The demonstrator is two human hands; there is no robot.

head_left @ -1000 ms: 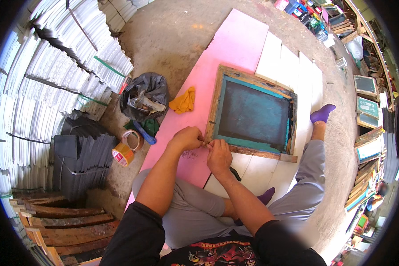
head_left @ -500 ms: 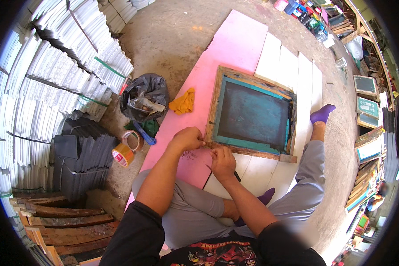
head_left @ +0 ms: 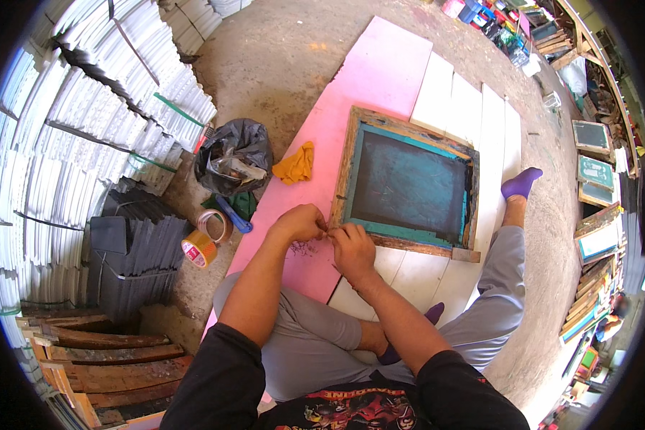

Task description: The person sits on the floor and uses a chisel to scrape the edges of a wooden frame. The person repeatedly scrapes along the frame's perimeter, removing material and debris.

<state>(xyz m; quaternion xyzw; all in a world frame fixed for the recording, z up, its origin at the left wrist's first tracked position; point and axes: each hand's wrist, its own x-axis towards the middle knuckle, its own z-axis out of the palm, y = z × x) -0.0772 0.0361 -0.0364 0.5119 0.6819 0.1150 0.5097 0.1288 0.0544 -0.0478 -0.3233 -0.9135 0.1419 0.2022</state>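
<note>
A wooden-framed printing screen [head_left: 412, 188] lies flat, its dark mesh bordered with teal tape. At its near left corner my left hand [head_left: 302, 222] is closed in a pinch. Beside it, my right hand [head_left: 353, 247] is closed too, with its fingertips meeting those of the left. Whatever the fingers pinch is too small or hidden to make out. Small dark scraps [head_left: 303, 247] lie on the pink board [head_left: 369, 75] just below the hands. An orange cloth [head_left: 294, 163] is crumpled to the left of the screen.
On the floor to the left are a black rubbish bag [head_left: 234, 147], a blue-handled tool [head_left: 234, 215] and tape rolls [head_left: 199, 249]. Tied white stacks [head_left: 86, 136] and a dark stack [head_left: 140, 251] stand beyond. White boards [head_left: 491, 143] lie right of the pink one. More frames [head_left: 595, 236] line the far right.
My right hand has moved left and slightly up, bringing its fingertips to the left hand's. The left hand has hardly shifted, and the screen stays in place.
</note>
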